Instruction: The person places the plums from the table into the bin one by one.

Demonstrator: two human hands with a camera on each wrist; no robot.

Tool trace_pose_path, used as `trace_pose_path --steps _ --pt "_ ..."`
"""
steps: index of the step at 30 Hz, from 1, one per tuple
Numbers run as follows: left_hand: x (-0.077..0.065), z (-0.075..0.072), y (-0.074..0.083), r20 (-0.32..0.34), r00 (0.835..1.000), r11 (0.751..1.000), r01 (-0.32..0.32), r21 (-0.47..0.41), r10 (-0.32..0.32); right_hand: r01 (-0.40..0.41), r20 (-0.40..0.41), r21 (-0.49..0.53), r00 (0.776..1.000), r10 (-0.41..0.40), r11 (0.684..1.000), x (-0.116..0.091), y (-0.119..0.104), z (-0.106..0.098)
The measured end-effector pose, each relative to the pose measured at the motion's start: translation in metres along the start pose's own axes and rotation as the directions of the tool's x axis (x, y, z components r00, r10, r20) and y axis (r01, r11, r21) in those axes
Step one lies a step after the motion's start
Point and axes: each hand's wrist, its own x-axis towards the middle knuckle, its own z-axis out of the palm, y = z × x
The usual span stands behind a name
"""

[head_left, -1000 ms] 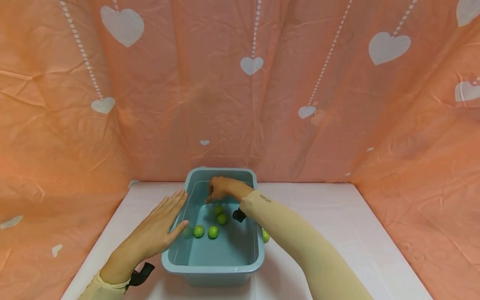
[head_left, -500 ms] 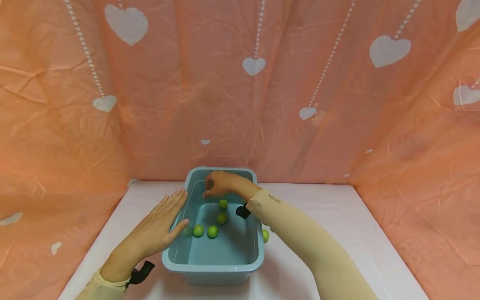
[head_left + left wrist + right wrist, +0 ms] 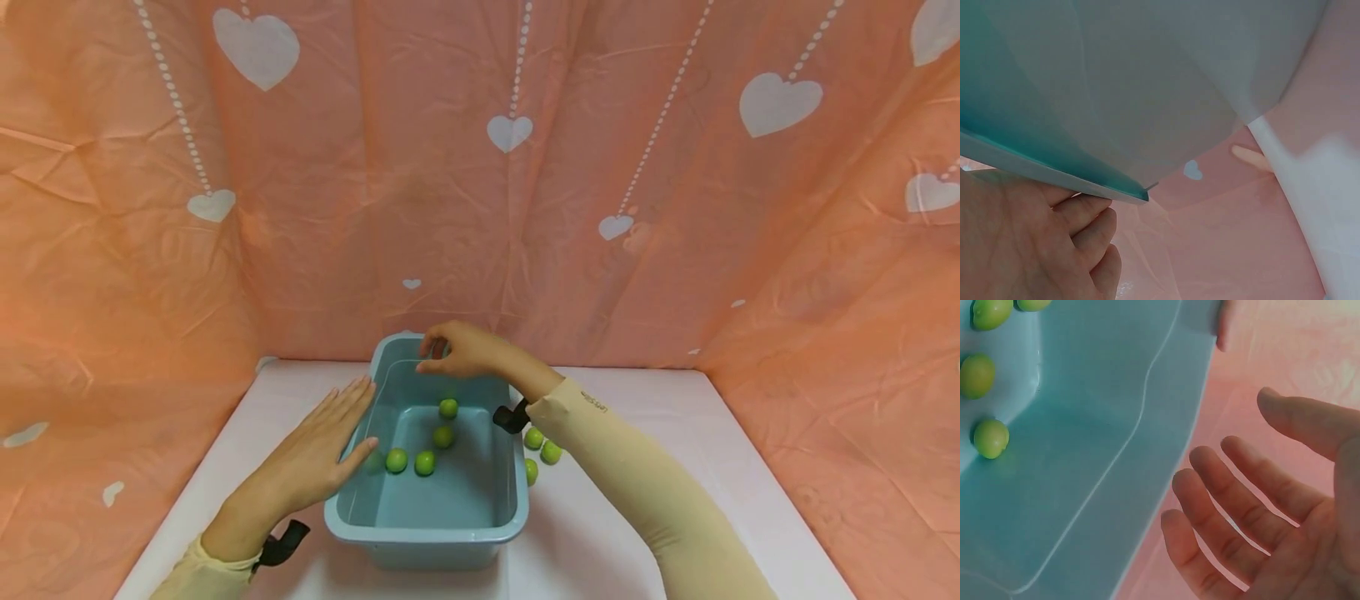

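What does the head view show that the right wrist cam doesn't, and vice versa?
Head only: the white table, three green fruits on it right of the tub, and white hearts on the pink backdrop.
Right wrist only: the palm side of the right hand, nothing in it.
Both: the tub, four green fruits inside, the right hand and the backdrop.

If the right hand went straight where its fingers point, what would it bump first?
Probably the blue-gray tub's left wall, though I can't tell whether the right hand is high enough to pass over it.
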Motion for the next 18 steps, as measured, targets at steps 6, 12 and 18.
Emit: trace_pose_path --steps 6,12,18 --pt "0.000 -0.001 0.000 0.010 1.000 1.000 0.007 0.000 -0.007 0.060 -0.050 0.042 0.997 -0.058 0.997 -0.016 0.000 -0.009" --pt "0.000 -0.001 0.000 0.008 1.000 1.000 0.008 0.004 -0.008 0.105 -0.130 0.051 0.987 -0.098 0.993 -0.032 0.006 -0.014" --pt "0.000 0.000 0.000 0.008 1.000 1.000 0.010 0.004 -0.010 0.114 -0.195 0.055 0.976 -0.101 0.992 -0.053 0.014 -0.022"
